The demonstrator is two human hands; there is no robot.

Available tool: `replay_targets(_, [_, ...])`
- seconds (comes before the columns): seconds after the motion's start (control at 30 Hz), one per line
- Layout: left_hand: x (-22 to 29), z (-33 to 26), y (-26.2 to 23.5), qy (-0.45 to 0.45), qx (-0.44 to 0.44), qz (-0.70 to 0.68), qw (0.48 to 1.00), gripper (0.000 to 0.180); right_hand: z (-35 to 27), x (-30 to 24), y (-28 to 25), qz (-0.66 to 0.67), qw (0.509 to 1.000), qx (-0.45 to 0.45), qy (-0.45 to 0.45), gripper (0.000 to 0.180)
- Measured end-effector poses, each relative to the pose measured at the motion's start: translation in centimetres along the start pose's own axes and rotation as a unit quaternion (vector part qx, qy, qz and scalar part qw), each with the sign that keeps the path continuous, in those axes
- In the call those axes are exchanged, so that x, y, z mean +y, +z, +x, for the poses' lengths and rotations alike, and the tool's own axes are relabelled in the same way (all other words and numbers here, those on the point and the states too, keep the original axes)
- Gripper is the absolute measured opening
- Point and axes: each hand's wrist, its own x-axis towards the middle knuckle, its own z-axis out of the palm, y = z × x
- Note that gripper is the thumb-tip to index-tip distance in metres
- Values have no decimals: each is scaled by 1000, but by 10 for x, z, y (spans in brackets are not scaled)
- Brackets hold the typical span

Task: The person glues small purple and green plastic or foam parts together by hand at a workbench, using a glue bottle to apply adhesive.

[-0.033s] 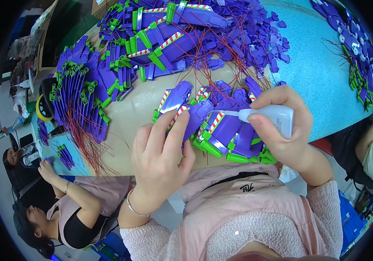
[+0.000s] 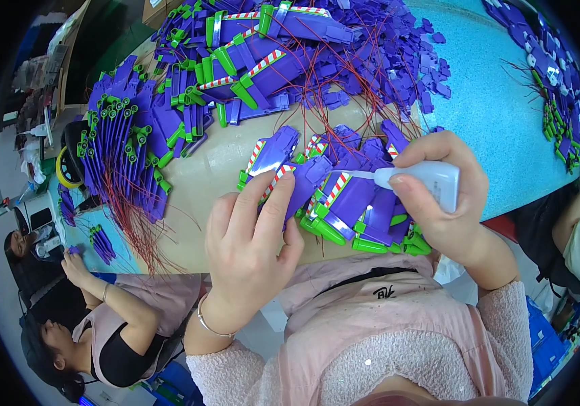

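My right hand is closed around a translucent white squeeze bottle. Its thin nozzle points left, the tip close to the end of a purple plastic wing part. With my left hand I grip that part, which has a red-and-white striped edge, between fingers and thumb. Under and beside it lies a small pile of similar purple wing parts with green tube-shaped ends. Part of the held piece is hidden by my fingers.
A large heap of purple parts with thin red wires covers the table's far side. To the left lie wired purple sticks with green ends and a yellow tape roll. More parts sit far right. A co-worker works at lower left.
The squeeze bottle and my right hand have shifted very slightly to the right. My left hand stays in place on the wing part.
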Motion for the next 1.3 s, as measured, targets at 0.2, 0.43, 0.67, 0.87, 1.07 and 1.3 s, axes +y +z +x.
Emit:
replay_targets(0.2, [3, -2, 0, 29, 32, 78, 996, 51, 2, -6, 1, 34, 999, 25, 16, 19])
replay_targets(0.43, [4, -2, -1, 34, 37, 94, 994, 51, 3, 2, 0, 7, 999, 24, -43, 19])
replay_targets(0.67, [-10, 13, 16, -46, -25, -83, 995, 37, -2, 1, -9, 34, 999, 40, 2, 20])
replay_targets(0.87, [-44, 73, 31, 39, 118, 60, 990, 31, -4, -1, -8, 53, 998, 39, 22, 20])
replay_targets(1.07, [-53, 86, 36, 38, 104, 112, 988, 42, -4, 2, -10, 18, 999, 34, -5, 20])
replay_targets(1.3, [-39, 32, -8, -28, 52, 17, 998, 43, -1, 3, -11, 29, 998, 50, 15, 19])
